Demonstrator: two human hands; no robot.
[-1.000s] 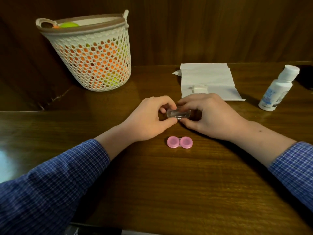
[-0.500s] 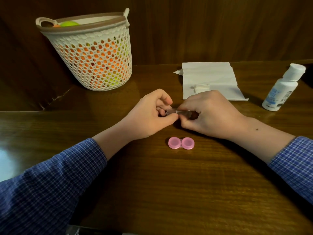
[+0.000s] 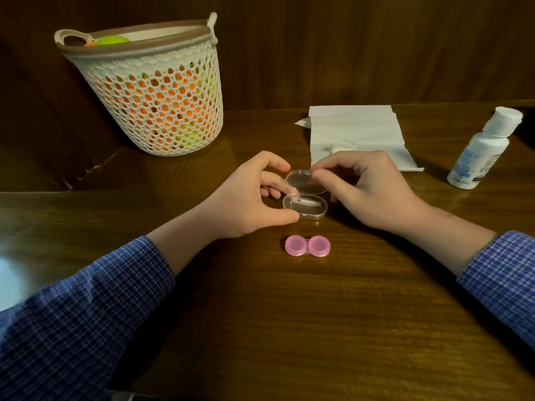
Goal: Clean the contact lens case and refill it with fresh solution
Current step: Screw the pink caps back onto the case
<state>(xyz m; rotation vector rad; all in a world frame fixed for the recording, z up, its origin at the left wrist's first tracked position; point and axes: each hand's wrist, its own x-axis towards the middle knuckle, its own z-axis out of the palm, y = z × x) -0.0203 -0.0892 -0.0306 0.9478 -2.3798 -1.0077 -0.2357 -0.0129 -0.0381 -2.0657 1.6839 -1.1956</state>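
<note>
Left hand (image 3: 249, 198) grips clear box (image 3: 304, 207), right hand (image 3: 367, 189) pinches its raised lid (image 3: 307, 183); forcing the hinge risks spilling contents.

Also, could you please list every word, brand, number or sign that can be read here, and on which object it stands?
Nothing can be quoted.
White bottle: blue print and a black barcode-like block, too blurred to read.
Pink lens case, clear box, tissue, basket: no text visible.
</note>
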